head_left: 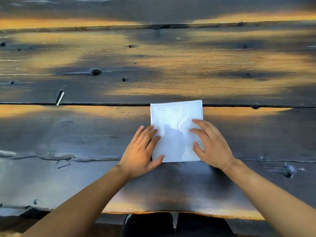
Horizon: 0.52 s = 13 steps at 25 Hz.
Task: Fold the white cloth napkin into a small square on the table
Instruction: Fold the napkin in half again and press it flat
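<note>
Lying flat near the front edge of the dark plank worktop [85,134], the white cloth napkin [176,120] is seen folded to a near-square, slightly longer front-to-back, stitched hem at its far edge. Left hand [142,151] and right hand [210,146] are pressed on its side edges, fingers spread, nothing grasped.

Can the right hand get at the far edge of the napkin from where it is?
Probably yes. The right hand lies flat on the napkin, and the cloth beyond its fingertips to the far edge is bare. Nothing else sits on the table there.
</note>
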Each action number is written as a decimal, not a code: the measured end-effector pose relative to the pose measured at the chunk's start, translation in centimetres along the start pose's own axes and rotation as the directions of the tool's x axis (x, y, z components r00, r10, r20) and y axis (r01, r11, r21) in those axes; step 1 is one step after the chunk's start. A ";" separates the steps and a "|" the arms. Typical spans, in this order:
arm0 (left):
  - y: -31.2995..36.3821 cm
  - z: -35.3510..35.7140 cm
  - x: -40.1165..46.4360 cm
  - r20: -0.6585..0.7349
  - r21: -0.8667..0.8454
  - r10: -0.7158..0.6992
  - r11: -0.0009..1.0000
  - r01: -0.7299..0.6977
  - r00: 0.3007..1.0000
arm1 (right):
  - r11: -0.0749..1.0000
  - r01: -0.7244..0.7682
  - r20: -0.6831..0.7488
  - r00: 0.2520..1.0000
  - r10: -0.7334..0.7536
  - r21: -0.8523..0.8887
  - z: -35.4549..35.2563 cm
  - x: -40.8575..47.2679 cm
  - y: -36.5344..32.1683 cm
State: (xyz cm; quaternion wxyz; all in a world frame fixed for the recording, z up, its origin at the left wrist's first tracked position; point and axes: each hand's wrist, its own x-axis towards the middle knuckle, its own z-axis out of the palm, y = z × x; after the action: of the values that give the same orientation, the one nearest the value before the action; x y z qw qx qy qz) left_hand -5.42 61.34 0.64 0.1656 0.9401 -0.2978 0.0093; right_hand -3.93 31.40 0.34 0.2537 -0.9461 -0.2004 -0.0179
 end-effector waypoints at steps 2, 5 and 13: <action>0.1 -0.3 -2.0 0.057 0.037 0.112 0.993 -0.114 0.992 | 0.996 0.087 0.072 0.994 -0.087 0.009 -1.2 -2.0 1.1; -0.4 -0.4 -3.2 0.057 0.086 0.193 0.977 -0.198 0.979 | 0.964 0.264 0.223 0.942 -0.249 -0.039 -2.5 -3.1 2.4; -0.7 0.3 -3.4 -0.098 0.164 0.315 0.941 -0.297 0.944 | 0.860 0.492 0.314 0.845 -0.434 -0.136 -3.9 -2.9 2.4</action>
State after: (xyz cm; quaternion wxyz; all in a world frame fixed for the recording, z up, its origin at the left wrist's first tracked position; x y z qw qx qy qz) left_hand -7.84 63.67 -0.28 0.1102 0.8896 -0.4280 0.1147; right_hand -5.38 26.54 2.20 0.1099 -0.8839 -0.4537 0.0301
